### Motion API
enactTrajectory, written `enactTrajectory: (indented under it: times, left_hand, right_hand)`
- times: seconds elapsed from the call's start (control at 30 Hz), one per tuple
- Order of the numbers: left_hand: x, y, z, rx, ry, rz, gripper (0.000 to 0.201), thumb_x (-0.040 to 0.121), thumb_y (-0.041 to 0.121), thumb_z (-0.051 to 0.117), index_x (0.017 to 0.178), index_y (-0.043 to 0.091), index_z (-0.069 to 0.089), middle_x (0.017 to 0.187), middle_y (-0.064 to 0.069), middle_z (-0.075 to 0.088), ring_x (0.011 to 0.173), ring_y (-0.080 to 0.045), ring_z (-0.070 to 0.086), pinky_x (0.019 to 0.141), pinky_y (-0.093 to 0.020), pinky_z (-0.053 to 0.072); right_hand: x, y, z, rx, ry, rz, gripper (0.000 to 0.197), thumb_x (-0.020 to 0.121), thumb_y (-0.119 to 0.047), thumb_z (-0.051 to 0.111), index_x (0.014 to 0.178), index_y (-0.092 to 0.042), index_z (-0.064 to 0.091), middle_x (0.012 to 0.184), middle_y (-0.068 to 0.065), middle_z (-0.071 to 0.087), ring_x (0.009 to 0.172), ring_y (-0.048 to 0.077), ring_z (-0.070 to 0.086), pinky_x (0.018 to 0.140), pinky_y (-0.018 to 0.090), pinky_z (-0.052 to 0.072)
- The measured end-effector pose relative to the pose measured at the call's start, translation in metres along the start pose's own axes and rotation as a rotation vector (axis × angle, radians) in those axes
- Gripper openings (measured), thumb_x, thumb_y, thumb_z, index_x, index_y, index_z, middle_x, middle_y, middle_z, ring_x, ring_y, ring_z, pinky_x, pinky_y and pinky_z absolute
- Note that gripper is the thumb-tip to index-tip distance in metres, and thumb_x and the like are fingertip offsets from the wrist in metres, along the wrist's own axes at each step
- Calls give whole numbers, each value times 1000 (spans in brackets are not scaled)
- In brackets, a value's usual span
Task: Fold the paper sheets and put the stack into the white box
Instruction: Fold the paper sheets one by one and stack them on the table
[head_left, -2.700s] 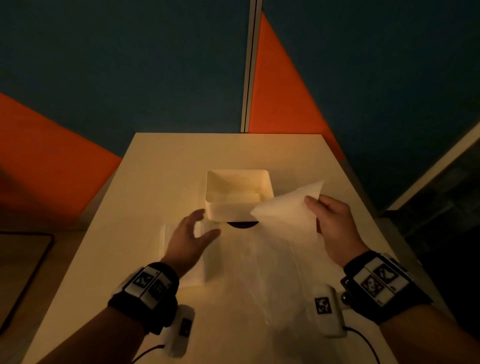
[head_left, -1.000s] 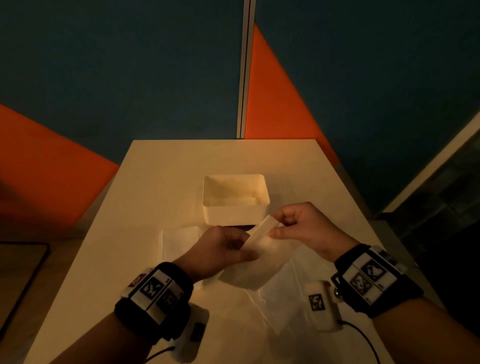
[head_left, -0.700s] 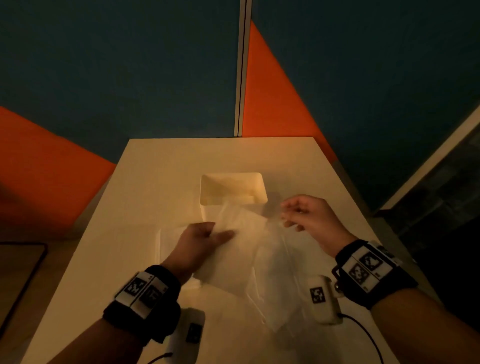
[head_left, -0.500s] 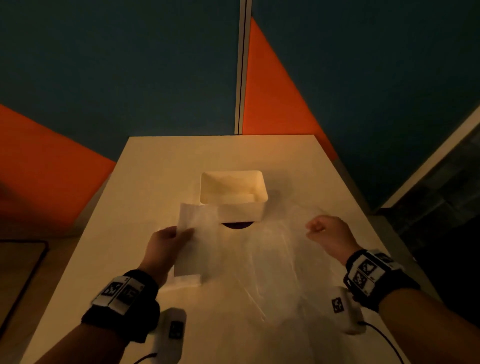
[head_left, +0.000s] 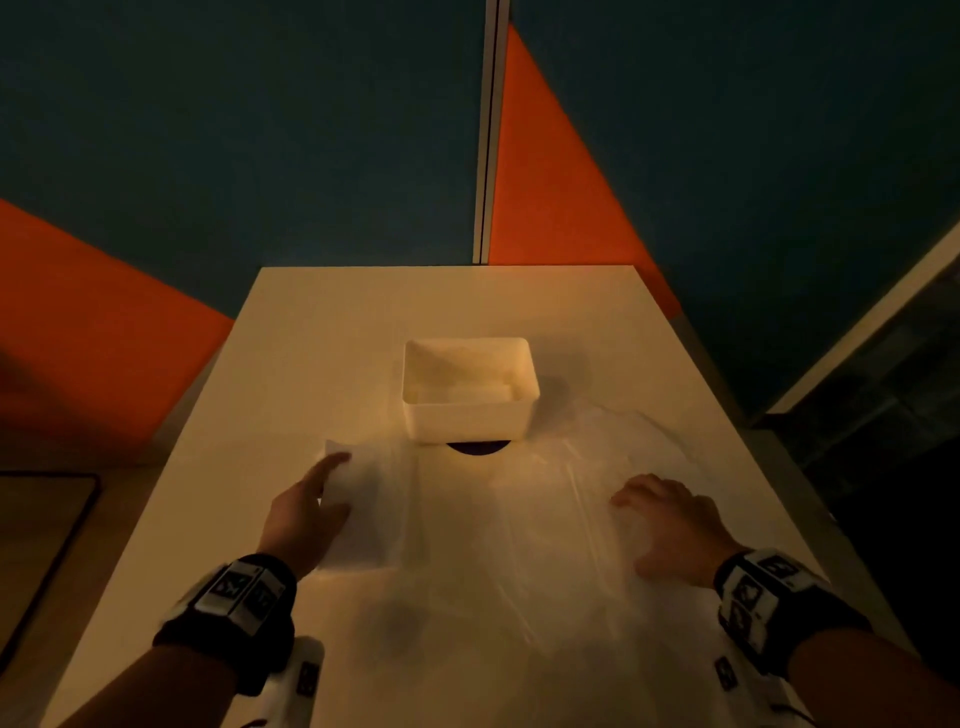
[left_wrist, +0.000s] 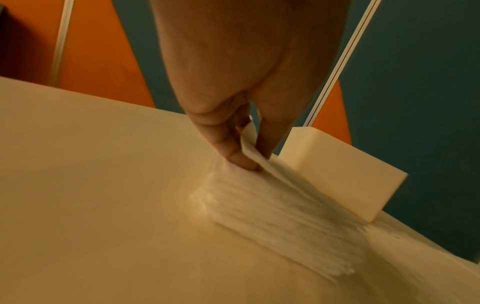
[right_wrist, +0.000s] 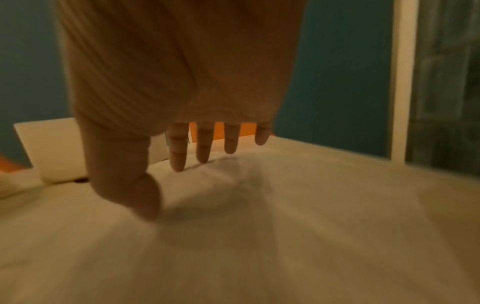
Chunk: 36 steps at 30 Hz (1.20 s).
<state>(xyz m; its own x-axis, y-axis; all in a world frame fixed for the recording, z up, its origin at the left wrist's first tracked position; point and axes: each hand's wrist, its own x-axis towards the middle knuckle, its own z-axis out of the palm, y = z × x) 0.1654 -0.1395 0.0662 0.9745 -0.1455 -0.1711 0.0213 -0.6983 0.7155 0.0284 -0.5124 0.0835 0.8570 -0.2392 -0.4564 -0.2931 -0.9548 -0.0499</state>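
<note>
The left hand pinches a folded sheet on the stack; the right hand is spread flat. No writing is readable.

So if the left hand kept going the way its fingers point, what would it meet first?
Probably nothing: the left hand points past the box's left side, over bare table. Depth is unclear, though.

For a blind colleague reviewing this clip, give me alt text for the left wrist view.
The left hand pinches a folded sheet over a stack of folded paper on a table, beside the white box.
</note>
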Motion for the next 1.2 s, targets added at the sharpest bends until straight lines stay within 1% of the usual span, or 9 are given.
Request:
enactTrajectory:
  times: [0.1, 0.3, 0.43, 0.6, 0.73, 0.83, 0.93, 1.03, 1.2]
  left_hand:
    - [2, -2, 2, 11, -21, -40, 34, 85, 8, 62, 116, 21, 64, 114, -14, 63, 87, -23, 55, 78, -28, 43]
    - [5, -2, 2, 25, -59, -37, 29, 85, 11, 63, 110, 25, 67, 110, -9, 62, 91, -27, 58, 83, -31, 45]
    - [5, -3, 0, 35, -94, -34, 29, 85, 10, 63, 108, 28, 67, 108, -7, 61, 92, -28, 59, 86, -35, 48]
    - [5, -6, -1, 103, -51, -22, 30, 83, 14, 66, 113, 21, 66, 111, -12, 65, 96, -28, 60, 81, -29, 43]
    - [4, -6, 0, 196, -56, -7, 42, 77, 22, 74, 117, 21, 64, 123, -10, 53, 107, -30, 53, 93, -33, 40]
    - [2, -6, 3, 219, -14, -73, 64, 74, 30, 76, 132, 25, 50, 137, -16, 39, 120, -37, 43, 102, -45, 39]
    - [1, 0, 9, 92, -22, -120, 75, 76, 22, 74, 141, 19, 35, 136, -21, 42, 119, -40, 45, 99, -45, 39]
    - [2, 3, 13, 7, -11, -126, 77, 77, 15, 72, 142, 14, 31, 133, -23, 47, 117, -39, 48, 95, -44, 39]
    - [3, 11, 14, 30, -18, -101, 76, 80, 14, 70, 144, 12, 29, 142, -18, 40, 126, -36, 41, 103, -40, 33]
  right_hand:
    - [0, 5, -13, -93, -18, -66, 57, 76, -23, 64, 124, -42, 40, 135, -14, 31, 126, 16, 34, 103, 38, 30]
    - [8, -3, -29, -315, -92, -167, 32, 80, -9, 53, 98, -35, 48, 119, -8, 44, 115, 19, 39, 97, 39, 27]
    - [8, -6, -31, -408, -112, -205, 24, 82, -15, 57, 87, -37, 49, 110, -8, 46, 114, 19, 39, 97, 40, 24]
    - [1, -7, -44, -315, -87, -148, 15, 83, -28, 61, 75, -36, 50, 94, -15, 50, 111, 11, 41, 106, 43, 16]
    - [-8, -6, -66, -138, 32, -109, 6, 88, -34, 55, 84, -37, 52, 81, -16, 51, 94, 7, 44, 108, 40, 13]
    - [-14, -5, -77, 68, 162, -105, 11, 89, -31, 57, 80, -35, 52, 89, -11, 62, 90, 11, 55, 99, 34, 31]
    - [-19, -9, -86, 465, 240, -80, 9, 87, -20, 63, 81, -25, 58, 88, -2, 65, 85, 16, 61, 81, 36, 50]
    - [-24, -19, -95, 706, 367, -93, 7, 88, -14, 62, 83, -19, 62, 86, 1, 67, 83, 16, 63, 74, 34, 51]
    - [-33, -39, -96, 1164, 453, -69, 13, 90, -10, 58, 88, -22, 63, 88, -4, 68, 81, 9, 64, 64, 23, 46]
